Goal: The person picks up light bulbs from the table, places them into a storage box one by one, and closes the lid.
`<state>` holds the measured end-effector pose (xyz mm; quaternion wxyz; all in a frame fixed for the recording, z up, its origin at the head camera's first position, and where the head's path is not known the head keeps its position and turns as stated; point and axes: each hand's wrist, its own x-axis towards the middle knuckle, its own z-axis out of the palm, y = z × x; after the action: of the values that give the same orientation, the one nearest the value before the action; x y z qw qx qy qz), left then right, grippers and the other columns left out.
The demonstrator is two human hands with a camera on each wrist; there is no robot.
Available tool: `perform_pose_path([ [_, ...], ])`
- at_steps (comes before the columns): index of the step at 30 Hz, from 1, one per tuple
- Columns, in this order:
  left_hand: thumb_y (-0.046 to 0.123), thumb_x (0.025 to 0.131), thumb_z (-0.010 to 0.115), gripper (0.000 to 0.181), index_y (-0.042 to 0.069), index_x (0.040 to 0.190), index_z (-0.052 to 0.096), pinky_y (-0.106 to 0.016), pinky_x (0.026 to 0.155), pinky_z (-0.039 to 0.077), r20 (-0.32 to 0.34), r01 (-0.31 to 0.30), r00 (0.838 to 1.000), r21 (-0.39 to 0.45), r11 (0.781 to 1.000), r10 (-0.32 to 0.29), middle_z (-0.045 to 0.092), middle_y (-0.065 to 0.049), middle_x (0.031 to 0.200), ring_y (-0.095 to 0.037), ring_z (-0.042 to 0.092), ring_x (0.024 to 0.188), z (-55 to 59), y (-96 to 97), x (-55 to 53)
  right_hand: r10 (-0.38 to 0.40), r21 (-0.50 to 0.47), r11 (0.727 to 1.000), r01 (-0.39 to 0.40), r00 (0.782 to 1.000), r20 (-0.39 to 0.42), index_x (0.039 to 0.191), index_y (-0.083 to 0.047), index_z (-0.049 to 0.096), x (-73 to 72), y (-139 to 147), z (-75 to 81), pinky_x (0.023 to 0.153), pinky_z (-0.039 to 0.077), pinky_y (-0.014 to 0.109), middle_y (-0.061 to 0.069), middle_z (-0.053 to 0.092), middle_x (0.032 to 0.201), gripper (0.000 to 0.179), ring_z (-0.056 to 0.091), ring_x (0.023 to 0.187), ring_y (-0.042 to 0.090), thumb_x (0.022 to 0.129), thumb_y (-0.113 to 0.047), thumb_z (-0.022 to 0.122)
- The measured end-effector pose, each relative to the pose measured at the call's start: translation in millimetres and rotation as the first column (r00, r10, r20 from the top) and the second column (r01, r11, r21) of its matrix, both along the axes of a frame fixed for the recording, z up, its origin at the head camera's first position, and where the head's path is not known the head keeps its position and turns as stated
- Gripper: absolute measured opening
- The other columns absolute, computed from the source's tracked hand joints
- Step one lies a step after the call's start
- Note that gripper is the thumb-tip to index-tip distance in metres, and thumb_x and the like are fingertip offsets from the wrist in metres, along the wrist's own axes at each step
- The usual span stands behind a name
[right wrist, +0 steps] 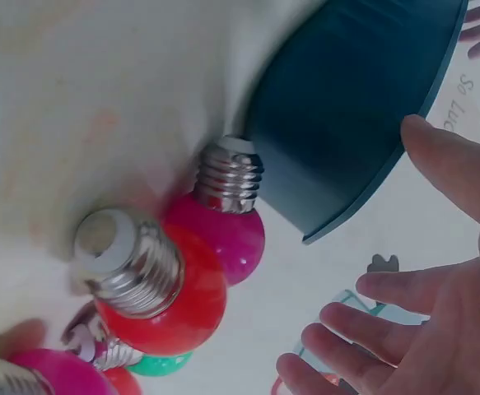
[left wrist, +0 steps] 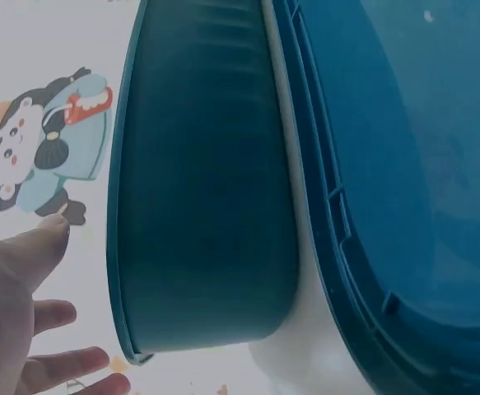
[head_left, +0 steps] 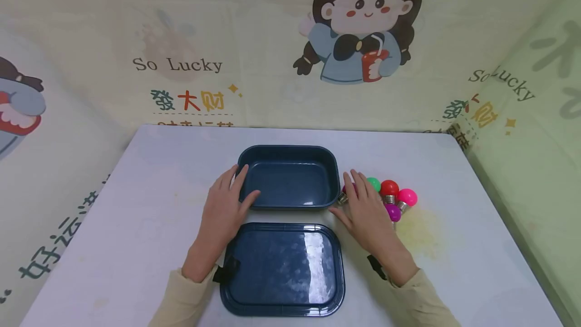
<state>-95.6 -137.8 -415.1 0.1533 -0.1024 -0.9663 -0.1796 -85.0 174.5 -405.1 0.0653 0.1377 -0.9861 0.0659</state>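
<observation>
At 6 o'clock from the dark blue box (head_left: 288, 180), a matching lid (head_left: 281, 271) is laid flat on the white table (head_left: 150, 206), parted from it by a narrow strip of tabletop. Both forearms are covered by beige sleeves (head_left: 181, 291). The left hand (head_left: 225, 208) is placed at 8 o'clock by the box's side wall, its fingers extended and spread apart; whether the rim is touched cannot be told. At 4 o'clock, the right hand (head_left: 365, 211) is held with fingers likewise apart, its thumb tip close to the box corner; contact there cannot be told either. Towards 3 o'clock, at least 5 coloured bulbs are clustered, partly hidden by that hand: a purple bulb (head_left: 392, 212), a pink bulb (head_left: 408, 197), a red bulb (head_left: 389, 187), a green bulb (head_left: 373, 184) and a magenta bulb (right wrist: 235, 239), whose metal base is pointed at the box wall. At 12 o'clock, beyond the table, a pale printed cloth (head_left: 263, 24) is hung.
</observation>
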Motion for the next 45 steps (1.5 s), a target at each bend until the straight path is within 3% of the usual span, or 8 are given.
perform_pose_path([
  [8, 0.033, 0.095, 0.067, 0.065, 0.007, 0.149, 0.043, -0.053, 0.106, 0.044, 0.040, -0.044, 0.998, 0.174, 0.984, 0.038, 0.046, -0.020, 0.147, -0.038, 0.044, 0.135, 1.4, -7.2, -6.5, -0.041, -0.023, 0.999, 0.041, 0.999, 0.007, 0.148, 0.000, 0.038, 0.5, 10, -0.7, 0.100, 0.048, 0.057, 0.026, 0.040, 0.148, 0.090, 0.040, 0.135, 0.043, 0.079, -0.038, 0.083],
  [13, 0.036, 0.098, 0.062, 0.061, 0.008, 0.149, 0.043, -0.053, 0.108, 0.041, 0.073, -0.056, 0.997, 0.270, 0.961, 0.037, 0.046, -0.018, 0.146, -0.035, 0.043, 0.136, -2.3, -12.8, -10.9, -0.044, -0.030, 0.999, 0.044, 0.999, 0.005, 0.145, 0.002, 0.041, 1.6, 17, 0.7, 0.094, 0.052, 0.055, 0.026, 0.045, 0.143, 0.087, 0.043, 0.131, 0.043, 0.078, -0.031, 0.084],
  [16, 0.037, 0.099, 0.060, 0.060, 0.009, 0.149, 0.043, -0.052, 0.104, 0.045, 0.109, -0.072, 0.993, 0.322, 0.944, 0.039, 0.048, -0.018, 0.144, -0.035, 0.050, 0.129, -4.9, -15.6, -13.8, -0.042, -0.030, 0.999, 0.043, 0.999, 0.005, 0.143, 0.003, 0.043, 2.4, 20, 0.1, 0.093, 0.053, 0.054, 0.026, 0.046, 0.140, 0.084, 0.044, 0.129, 0.043, 0.078, -0.029, 0.084],
  [20, 0.034, 0.100, 0.059, 0.058, 0.008, 0.149, 0.042, -0.051, 0.098, 0.050, 0.157, -0.091, 0.987, 0.404, 0.910, 0.029, 0.050, -0.019, 0.141, -0.035, 0.057, 0.119, -7.8, -18.1, -18.6, -0.042, -0.039, 0.998, 0.041, 0.999, -0.008, 0.141, 0.005, 0.046, 2.2, 24, -2.5, 0.091, 0.054, 0.053, 0.026, 0.049, 0.136, 0.081, 0.048, 0.124, 0.042, 0.076, -0.024, 0.086],
  [28, 0.024, 0.099, 0.061, 0.053, 0.006, 0.147, 0.046, -0.046, 0.098, 0.052, 0.194, -0.104, 0.981, 0.558, 0.823, -0.007, 0.055, -0.019, 0.136, -0.033, 0.060, 0.119, -11.0, -21.9, -26.4, -0.023, -0.058, 0.998, 0.021, 0.999, -0.031, 0.133, 0.004, 0.052, 2.0, 31, -8.2, 0.083, 0.058, 0.048, 0.024, 0.055, 0.125, 0.074, 0.053, 0.112, 0.038, 0.073, -0.017, 0.088],
  [35, 0.016, 0.101, 0.056, 0.045, 0.006, 0.144, 0.049, -0.048, 0.097, 0.052, 0.223, -0.127, 0.975, 0.610, 0.782, -0.016, 0.060, -0.017, 0.132, -0.032, 0.062, 0.118, -20.8, -28.3, -33.0, 0.012, -0.070, 0.997, -0.015, 0.999, -0.048, 0.129, 0.005, 0.056, 2.7, 34, -11.5, 0.077, 0.058, 0.042, 0.021, 0.057, 0.117, 0.070, 0.054, 0.103, 0.034, 0.070, -0.010, 0.090],
  [45, 0.020, 0.101, 0.057, 0.041, 0.011, 0.140, 0.054, -0.050, 0.102, 0.048, 0.291, -0.159, 0.955, 0.681, 0.715, -0.065, 0.061, -0.017, 0.131, -0.032, 0.061, 0.120, -28.0, -33.9, -36.1, 0.031, -0.043, 0.999, -0.033, 0.997, -0.068, 0.123, 0.007, 0.059, 1.8, 36, -15.9, 0.075, 0.059, 0.042, 0.023, 0.058, 0.115, 0.065, 0.055, 0.101, 0.034, 0.067, -0.003, 0.090],
])
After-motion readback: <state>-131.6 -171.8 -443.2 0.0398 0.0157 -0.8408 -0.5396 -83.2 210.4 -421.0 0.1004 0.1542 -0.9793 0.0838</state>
